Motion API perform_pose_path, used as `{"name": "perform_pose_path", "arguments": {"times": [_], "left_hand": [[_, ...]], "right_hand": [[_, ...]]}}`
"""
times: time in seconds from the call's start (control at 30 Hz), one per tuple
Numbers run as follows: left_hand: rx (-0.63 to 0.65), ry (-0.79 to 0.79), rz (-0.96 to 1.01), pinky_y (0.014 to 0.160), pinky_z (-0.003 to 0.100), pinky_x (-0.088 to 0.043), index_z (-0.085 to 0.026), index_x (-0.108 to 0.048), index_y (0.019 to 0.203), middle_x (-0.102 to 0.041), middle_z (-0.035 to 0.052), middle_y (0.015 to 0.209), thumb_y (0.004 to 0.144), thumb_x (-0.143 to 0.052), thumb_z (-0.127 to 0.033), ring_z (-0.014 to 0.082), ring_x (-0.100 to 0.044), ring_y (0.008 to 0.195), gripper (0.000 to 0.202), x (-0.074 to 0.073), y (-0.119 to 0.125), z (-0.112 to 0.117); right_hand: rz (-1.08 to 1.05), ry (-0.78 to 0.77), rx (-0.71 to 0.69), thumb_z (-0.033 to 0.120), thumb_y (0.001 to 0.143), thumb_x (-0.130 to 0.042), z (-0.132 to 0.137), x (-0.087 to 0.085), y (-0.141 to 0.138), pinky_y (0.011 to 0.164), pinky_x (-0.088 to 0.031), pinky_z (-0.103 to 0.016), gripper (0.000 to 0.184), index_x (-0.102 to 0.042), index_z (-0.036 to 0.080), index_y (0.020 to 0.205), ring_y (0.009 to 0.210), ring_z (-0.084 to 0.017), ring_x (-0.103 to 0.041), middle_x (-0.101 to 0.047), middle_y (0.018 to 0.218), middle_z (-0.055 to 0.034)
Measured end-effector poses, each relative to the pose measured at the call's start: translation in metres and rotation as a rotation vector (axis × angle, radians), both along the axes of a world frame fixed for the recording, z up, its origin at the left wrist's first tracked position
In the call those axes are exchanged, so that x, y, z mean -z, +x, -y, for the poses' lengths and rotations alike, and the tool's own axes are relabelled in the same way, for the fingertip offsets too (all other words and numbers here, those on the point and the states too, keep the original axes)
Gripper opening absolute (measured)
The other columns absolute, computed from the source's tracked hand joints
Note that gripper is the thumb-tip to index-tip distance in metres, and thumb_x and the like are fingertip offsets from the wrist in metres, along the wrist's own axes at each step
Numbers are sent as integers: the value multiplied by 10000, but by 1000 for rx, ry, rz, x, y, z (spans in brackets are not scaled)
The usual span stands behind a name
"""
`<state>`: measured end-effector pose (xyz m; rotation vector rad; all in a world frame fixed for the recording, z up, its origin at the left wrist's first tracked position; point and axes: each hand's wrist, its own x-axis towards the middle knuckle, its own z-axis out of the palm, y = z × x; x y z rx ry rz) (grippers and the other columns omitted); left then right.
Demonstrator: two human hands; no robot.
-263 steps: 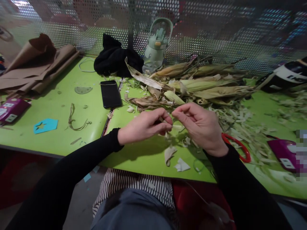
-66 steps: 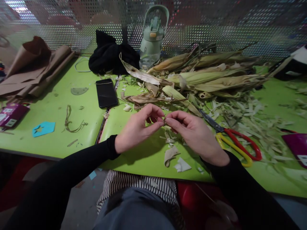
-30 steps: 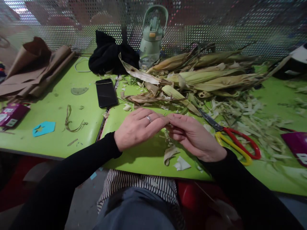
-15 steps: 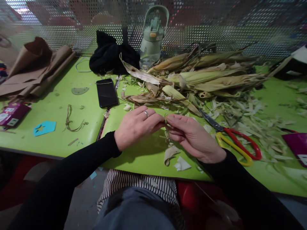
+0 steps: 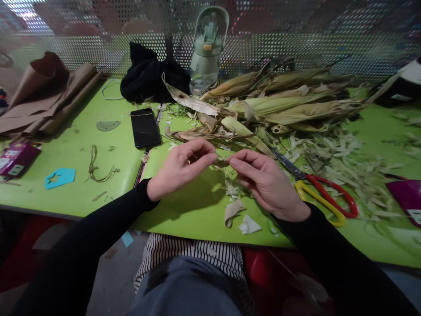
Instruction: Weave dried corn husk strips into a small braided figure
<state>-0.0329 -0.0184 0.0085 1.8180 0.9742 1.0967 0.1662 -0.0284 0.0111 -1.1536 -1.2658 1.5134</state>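
A: The left hand (image 5: 182, 164): what is it doing, with twelve o'clock pointing straight away from the person?

B: It is pinching; thumb and forefinger are pressing on the left end of a thin strip (image 5: 220, 164), pale and plant-like.

A: And where is that strip lying?

B: Just off those fingertips, toward three o'clock. Its long axis seems to be running nearly nine to three, though blur is hiding its exact shape.

A: Is anything sitting nearer the person than the strip?

B: Yes, at about six o'clock from it, a curled scrap (image 5: 234, 213) is resting on the green desk (image 5: 190, 197).

A: What is the right hand (image 5: 268, 184) doing?

B: It is pinching the other end, as far as I am seeing, with its lower fingers curling under. From its palm, the strip is lying toward ten o'clock.

A: Which hand is reaching it more closely?

B: Neither, clearly: the strip is bridging the small gap between both sets of fingertips.

A: And farther right?

B: Corn husks (image 5: 289, 107) are heaping up toward one o'clock of the right hand, and scissors (image 5: 324, 191) are lying near it at three, their blades pointing toward ten.
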Motion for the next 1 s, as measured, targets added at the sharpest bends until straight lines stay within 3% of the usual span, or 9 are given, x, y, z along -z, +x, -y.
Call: {"name": "perform_pose_path", "arguments": {"times": [0.1,0.2,0.3,0.4,0.5,0.6,0.67,0.8,1.0], "left_hand": [[-32,-140,172,631,212,-420,-161,-603,843,-578,-18,760,911,-617,-280,86,-515,687,137,-1,-4,-3],[-32,-179,231,619,218,-400,-171,-588,855,-546,-24,754,912,-595,-293,85,-477,670,135,-2,-6,-6],[-32,-113,78,640,235,-395,-170,-574,815,-561,-12,785,898,-579,-276,99,-486,710,134,-3,-6,-7],[14,-100,-100,658,243,-390,-165,-563,758,-570,-13,772,860,-557,-219,106,-489,723,116,-1,-2,-7],[97,-263,-85,623,231,-395,-162,-565,763,-562,-24,733,846,-540,-209,91,-474,661,99,7,5,-6],[89,-486,126,531,193,-389,-174,-507,742,-555,-32,695,848,-529,-211,63,-474,573,114,13,11,-5],[66,-577,306,475,168,-371,-182,-456,718,-610,-9,773,831,-532,-188,42,-484,544,136,15,15,-5],[74,-724,482,418,147,-323,-182,-417,692,-664,22,921,788,-535,-139,9,-455,507,159,14,18,-3],[82,-773,500,431,147,-314,-174,-445,694,-581,-28,778,799,-575,-163,6,-409,488,167,18,20,-1]], "right_hand": [[197,120,-24,371,848,-746,4,-2,2,448,-192,-251,185,-685,202,803,509,-65,-315,-476,617,52],[268,181,-68,393,874,-727,5,-1,3,465,-208,-260,201,-673,209,812,516,-81,-299,-423,582,61],[137,229,-16,467,876,-717,4,5,3,495,-279,-265,273,-645,226,769,561,-97,-359,-471,668,35],[-61,266,23,491,858,-730,3,11,1,527,-348,-269,303,-626,232,739,599,-87,-424,-578,906,-2],[-132,192,21,488,847,-741,2,13,-4,515,-360,-262,282,-628,245,757,617,-102,-456,-610,915,-9],[-142,102,57,499,804,-771,-1,12,-8,523,-392,-256,321,-595,244,723,641,-121,-469,-609,833,-7],[-168,64,91,492,775,-788,-3,10,-8,530,-407,-253,346,-563,240,703,666,-123,-481,-628,881,-15],[-252,-15,134,461,752,-790,-4,4,-7,525,-398,-245,365,-513,235,679,699,-123,-490,-630,935,-28],[-266,-34,87,500,742,-772,-2,-2,-6,467,-313,-266,402,-460,252,693,580,-116,-415,-509,764,9]]}}
